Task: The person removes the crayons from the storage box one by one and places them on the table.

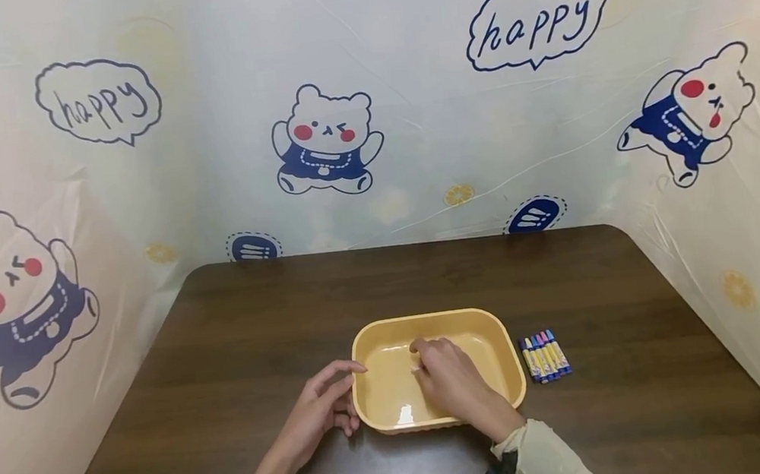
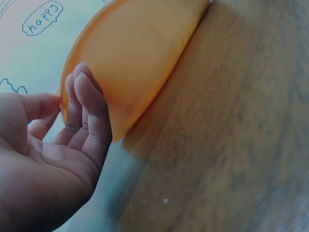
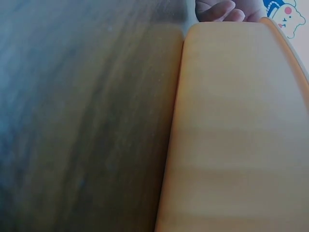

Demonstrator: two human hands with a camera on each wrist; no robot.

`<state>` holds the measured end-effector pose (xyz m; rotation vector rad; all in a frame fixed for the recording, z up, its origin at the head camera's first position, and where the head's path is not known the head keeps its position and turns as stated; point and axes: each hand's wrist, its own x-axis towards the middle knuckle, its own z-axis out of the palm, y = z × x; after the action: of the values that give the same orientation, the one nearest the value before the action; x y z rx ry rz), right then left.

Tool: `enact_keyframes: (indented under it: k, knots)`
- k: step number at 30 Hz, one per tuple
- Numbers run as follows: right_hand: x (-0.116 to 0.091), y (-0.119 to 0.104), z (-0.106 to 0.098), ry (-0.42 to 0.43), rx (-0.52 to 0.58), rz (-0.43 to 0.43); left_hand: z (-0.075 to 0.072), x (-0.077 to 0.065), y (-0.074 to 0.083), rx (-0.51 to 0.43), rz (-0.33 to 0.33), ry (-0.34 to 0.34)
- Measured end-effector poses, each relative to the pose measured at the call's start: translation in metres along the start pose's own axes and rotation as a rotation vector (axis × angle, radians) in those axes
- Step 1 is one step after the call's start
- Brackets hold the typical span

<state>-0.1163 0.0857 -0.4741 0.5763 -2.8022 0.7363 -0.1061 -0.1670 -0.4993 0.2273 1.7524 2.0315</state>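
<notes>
A yellow plastic basin (image 1: 396,403) with rounded corners sits on the table. My left hand (image 1: 317,411) is at its left end. One finger reaches over the rim, and in the left wrist view the thumb touches the rim while the other fingers bend along the outer wall. My right hand (image 1: 452,379) is over the inside of the basin with its fingers curled downward. Whether anything lies between those fingertips is hidden. The right wrist view shows the basin's outer wall (image 3: 231,121) and part of the left hand (image 3: 217,10), but not the right hand.
Several crayons (image 1: 546,357) with yellow wrappers and blue ends lie side by side just right of the basin. The dark wooden table (image 1: 276,300) reaches back to a curtain (image 1: 426,148) printed with bears and the word "happy".
</notes>
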Motion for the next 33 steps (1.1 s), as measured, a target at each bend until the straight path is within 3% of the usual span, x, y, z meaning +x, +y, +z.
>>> enact_keyframes:
  k: [11,18,23,33]
  knots:
    - [-0.006,0.007,-0.020,-0.170,-0.104,-0.014,0.004,0.001,0.002,0.008,-0.007,0.002]
    - [-0.002,0.009,-0.024,-0.136,-0.090,-0.021,0.002,-0.001,0.003,0.023,-0.012,0.007]
    - [0.002,0.010,-0.036,-0.089,-0.073,-0.001,0.001,-0.002,0.005,0.027,-0.009,0.007]
    - [0.002,0.005,-0.066,-0.077,-0.009,0.064,0.000,-0.001,0.002,0.005,-0.006,-0.009]
